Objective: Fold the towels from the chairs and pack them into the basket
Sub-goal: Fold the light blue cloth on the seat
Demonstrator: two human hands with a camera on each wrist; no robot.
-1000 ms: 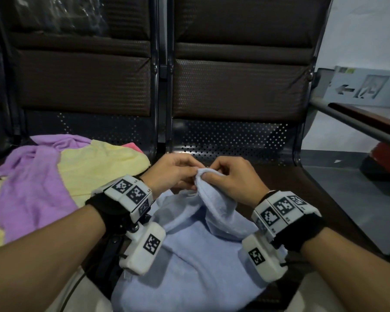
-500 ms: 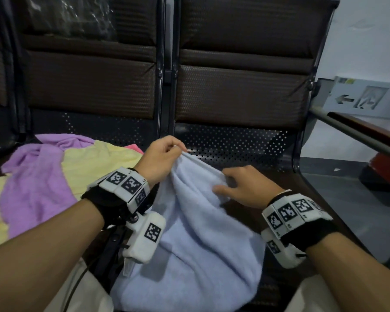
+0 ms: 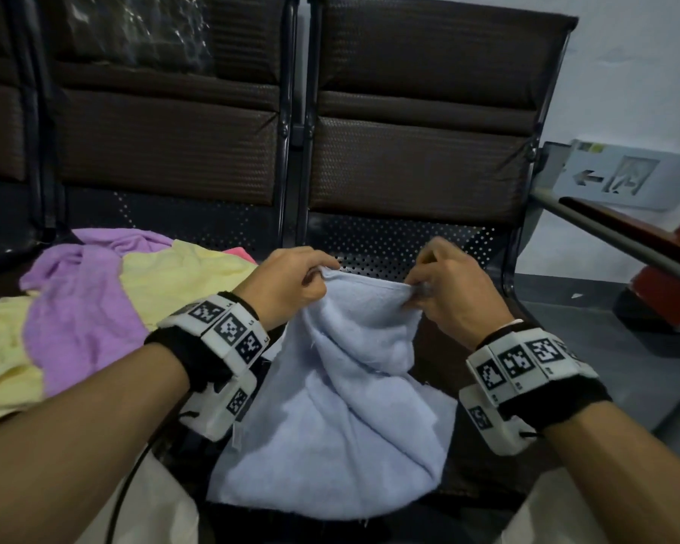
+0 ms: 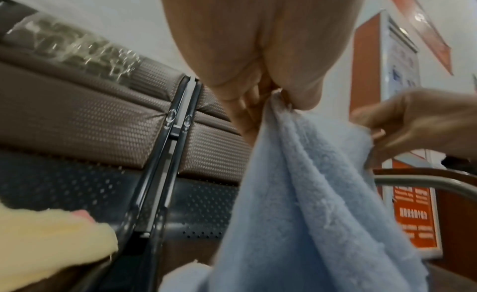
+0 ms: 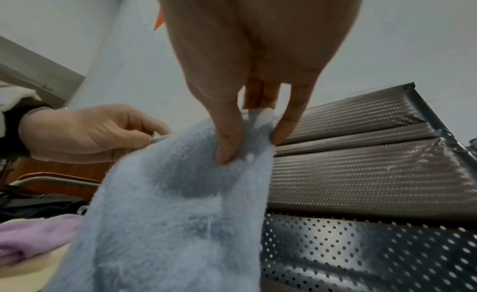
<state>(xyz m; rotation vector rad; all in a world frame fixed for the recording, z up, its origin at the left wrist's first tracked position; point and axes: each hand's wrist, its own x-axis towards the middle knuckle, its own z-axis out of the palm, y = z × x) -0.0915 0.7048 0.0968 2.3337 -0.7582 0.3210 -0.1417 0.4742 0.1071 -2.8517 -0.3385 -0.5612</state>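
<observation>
Grey wall sign [image 3: 621, 175] shows a left-pointing arrow; poster [image 4: 410, 219] text unreadable

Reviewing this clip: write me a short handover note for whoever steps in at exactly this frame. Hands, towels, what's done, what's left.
Left hand: pinches one end of the top edge of the blue towel.
Right hand: pinches the other end of that edge, so the edge is stretched between the hands and the rest hangs down over the right chair seat.
Waiting: purple towel and yellow towel heaped unfolded on the left seat, with a bit of pink cloth showing behind them.
Done: blue towel picked up and spread, no fold yet.
Left: fold the blue towel, fold the others, pack all. The basket is not in view.
</observation>
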